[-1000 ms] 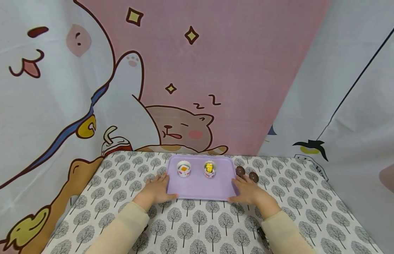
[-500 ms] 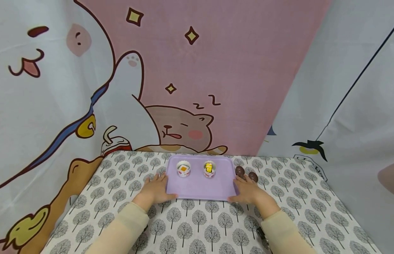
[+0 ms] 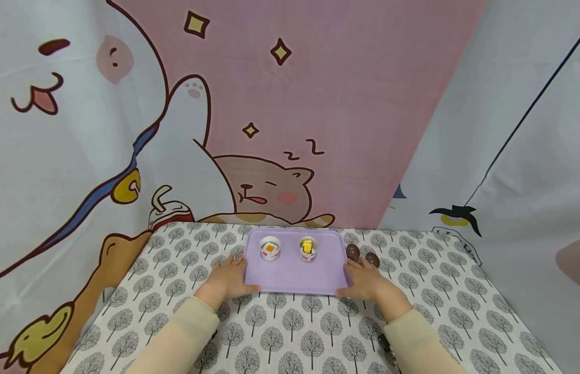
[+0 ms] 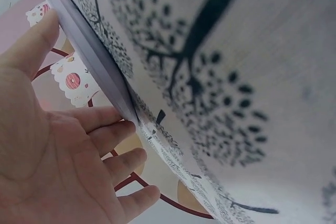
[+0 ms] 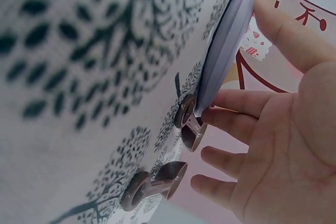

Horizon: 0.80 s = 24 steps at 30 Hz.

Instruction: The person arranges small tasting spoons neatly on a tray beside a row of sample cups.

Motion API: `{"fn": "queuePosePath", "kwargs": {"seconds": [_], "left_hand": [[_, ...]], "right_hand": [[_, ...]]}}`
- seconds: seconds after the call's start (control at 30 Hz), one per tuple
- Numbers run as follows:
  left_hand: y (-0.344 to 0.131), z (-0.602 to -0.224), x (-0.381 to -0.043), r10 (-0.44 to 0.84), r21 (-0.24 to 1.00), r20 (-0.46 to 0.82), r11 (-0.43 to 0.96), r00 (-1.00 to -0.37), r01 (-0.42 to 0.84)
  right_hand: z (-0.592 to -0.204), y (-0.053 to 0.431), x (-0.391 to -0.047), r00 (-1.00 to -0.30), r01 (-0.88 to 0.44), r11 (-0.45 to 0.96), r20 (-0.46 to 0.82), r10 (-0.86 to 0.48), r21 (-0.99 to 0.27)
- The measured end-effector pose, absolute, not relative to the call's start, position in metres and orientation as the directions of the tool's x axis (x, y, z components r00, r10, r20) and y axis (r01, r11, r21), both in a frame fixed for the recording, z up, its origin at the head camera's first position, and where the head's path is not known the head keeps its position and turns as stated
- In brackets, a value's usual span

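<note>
A lilac tray (image 3: pixel 290 278) lies flat on the patterned cloth, between both hands. My left hand (image 3: pixel 230 278) touches its left side, thumb at the front edge. In the left wrist view that hand's fingers (image 4: pixel 113 137) are spread and fairly straight, fingertips at the tray wall. Mirroring it, my right hand (image 3: pixel 365 280) touches the right side; its fingers (image 5: pixel 226 124) are also extended. Two scalloped paper cups stand on the tray. The left cup (image 3: pixel 270 255) holds a white piece with an orange square, the right cup (image 3: pixel 307 256) a yellow piece with a dark patch.
Two brown goblet-shaped pieces, one (image 5: pixel 155 186) nearer that camera and another (image 5: pixel 190 124) at the tray's edge, stand by my right fingertips. Cloth with grey tree prints (image 3: pixel 294 322) covers the table. A cartoon-printed curtain (image 3: pixel 355 104) hangs behind it.
</note>
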<state>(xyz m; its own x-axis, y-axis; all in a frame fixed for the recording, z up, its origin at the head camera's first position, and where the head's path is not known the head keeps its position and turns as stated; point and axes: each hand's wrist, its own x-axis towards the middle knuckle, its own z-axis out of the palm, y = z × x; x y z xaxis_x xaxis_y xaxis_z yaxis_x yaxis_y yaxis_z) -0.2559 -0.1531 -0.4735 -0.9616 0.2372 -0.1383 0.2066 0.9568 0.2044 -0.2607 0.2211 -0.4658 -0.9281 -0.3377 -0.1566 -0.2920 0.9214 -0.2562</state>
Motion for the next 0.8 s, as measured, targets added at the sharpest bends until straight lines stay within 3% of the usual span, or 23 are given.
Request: {"fn": "queuePosePath", "kwargs": {"seconds": [0.8], "left_hand": [[-0.155, -0.477, -0.257, 0.247, 0.211, -0.133, 0.953, -0.960, 0.216]], "right_hand": [[-0.456, 0.226, -0.248, -0.933, -0.305, 0.900, -0.094, -0.349, -0.310]]}}
